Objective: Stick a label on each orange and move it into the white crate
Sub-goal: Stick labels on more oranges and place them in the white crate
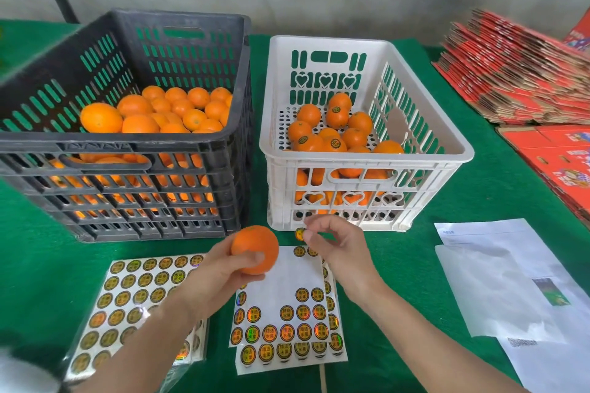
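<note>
While the left hand (pixel 220 277) grips a round orange fruit (pixel 254 249), the right hand (pixel 335 247) pinches a gold round label (pixel 300 234) just right of it.

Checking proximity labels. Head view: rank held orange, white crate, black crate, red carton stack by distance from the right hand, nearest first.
1. Held orange, just left of the right hand, which pinches a label; white crate, just behind it: too close to call.
2. Black crate, back left.
3. Red carton stack, far back right.
</note>
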`<state>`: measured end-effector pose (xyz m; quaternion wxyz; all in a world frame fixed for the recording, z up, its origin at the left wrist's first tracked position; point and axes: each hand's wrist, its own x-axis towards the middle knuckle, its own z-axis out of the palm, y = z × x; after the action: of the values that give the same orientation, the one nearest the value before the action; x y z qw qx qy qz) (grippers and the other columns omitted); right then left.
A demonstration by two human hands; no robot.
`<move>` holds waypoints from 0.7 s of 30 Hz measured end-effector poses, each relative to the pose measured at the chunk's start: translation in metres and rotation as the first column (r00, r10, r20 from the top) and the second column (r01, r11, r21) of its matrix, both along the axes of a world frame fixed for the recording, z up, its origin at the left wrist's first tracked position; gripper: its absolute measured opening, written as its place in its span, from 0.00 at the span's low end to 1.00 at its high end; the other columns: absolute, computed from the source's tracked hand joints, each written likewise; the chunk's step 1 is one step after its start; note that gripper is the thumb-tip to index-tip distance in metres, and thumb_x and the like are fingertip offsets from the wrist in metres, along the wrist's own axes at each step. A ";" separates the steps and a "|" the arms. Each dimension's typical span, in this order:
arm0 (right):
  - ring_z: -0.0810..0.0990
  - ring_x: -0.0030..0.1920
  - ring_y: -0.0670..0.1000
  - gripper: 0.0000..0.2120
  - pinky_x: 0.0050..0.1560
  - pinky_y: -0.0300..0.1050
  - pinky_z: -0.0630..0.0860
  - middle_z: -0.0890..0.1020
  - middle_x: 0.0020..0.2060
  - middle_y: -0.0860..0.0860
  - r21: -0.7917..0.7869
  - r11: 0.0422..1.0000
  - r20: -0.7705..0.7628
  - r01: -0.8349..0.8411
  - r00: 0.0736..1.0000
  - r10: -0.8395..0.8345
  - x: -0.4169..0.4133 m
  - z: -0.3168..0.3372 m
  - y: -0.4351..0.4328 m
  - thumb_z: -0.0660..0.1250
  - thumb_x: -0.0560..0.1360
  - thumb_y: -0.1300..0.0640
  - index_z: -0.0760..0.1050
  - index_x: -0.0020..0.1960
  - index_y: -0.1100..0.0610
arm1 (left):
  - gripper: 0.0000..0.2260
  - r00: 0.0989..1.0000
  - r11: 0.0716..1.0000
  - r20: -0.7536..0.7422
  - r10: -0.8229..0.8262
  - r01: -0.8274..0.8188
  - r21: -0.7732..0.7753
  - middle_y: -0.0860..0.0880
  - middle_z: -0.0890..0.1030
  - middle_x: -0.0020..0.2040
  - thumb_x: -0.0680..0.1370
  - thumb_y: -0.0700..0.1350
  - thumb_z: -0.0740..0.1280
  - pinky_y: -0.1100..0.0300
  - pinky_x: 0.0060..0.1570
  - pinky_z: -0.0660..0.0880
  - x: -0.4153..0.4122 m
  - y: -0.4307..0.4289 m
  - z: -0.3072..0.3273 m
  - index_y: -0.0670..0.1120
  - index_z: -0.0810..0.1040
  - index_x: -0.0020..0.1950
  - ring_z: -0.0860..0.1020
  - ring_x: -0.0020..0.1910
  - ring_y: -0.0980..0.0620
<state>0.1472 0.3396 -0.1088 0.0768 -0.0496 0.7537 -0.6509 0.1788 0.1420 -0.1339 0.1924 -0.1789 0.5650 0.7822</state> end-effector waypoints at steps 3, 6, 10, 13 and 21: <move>0.78 0.54 0.44 0.10 0.50 0.35 0.73 0.81 0.53 0.48 -0.064 0.988 0.112 -0.140 0.983 0.147 0.000 0.023 -0.001 0.69 0.73 0.64 0.79 0.37 0.52 | 0.35 0.992 0.997 -0.092 -0.082 0.080 -0.024 0.42 0.75 0.61 0.59 0.38 0.76 0.55 0.47 0.75 0.000 0.006 0.010 0.50 0.71 0.64 0.76 0.56 0.43; 0.75 0.58 0.45 0.11 0.52 0.36 0.71 0.78 0.57 0.49 0.001 0.969 0.143 -0.246 0.959 0.243 0.002 0.035 0.001 0.68 0.74 0.64 0.78 0.36 0.52 | 0.45 0.991 0.994 -0.099 -0.090 0.096 0.058 0.42 0.76 0.60 0.51 0.51 0.83 0.56 0.45 0.76 -0.001 0.011 0.016 0.48 0.71 0.65 0.78 0.53 0.44; 0.73 0.60 0.46 0.10 0.59 0.40 0.71 0.75 0.59 0.47 0.058 0.949 0.137 -0.311 0.944 0.301 0.003 0.043 -0.002 0.67 0.75 0.63 0.78 0.37 0.50 | 0.32 0.999 0.981 -0.024 -0.042 0.046 0.190 0.43 0.83 0.49 0.65 0.62 0.72 0.59 0.38 0.78 -0.005 0.019 0.023 0.46 0.74 0.62 0.81 0.39 0.47; 0.73 0.61 0.49 0.11 0.66 0.51 0.68 0.74 0.58 0.44 0.123 0.936 0.105 -0.330 0.942 0.319 0.003 0.046 -0.007 0.67 0.75 0.61 0.77 0.37 0.48 | 0.25 0.997 0.976 -0.032 -0.064 0.069 0.205 0.44 0.84 0.44 0.69 0.59 0.65 0.60 0.36 0.77 -0.006 0.022 0.023 0.46 0.75 0.60 0.80 0.37 0.48; 0.69 0.61 0.44 0.11 0.65 0.45 0.66 0.72 0.57 0.45 0.406 0.861 -0.060 -0.306 0.931 0.360 0.003 0.048 -0.011 0.66 0.76 0.58 0.70 0.39 0.45 | 0.23 0.997 0.979 -0.034 -0.073 0.079 0.190 0.43 0.83 0.45 0.70 0.57 0.66 0.59 0.35 0.77 -0.006 0.024 0.026 0.45 0.77 0.59 0.80 0.37 0.47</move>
<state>0.1500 0.3283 -0.0611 0.1459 -0.2064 0.8513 -0.4597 0.1726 0.1662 -0.1082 0.2308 -0.1274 0.4963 0.8271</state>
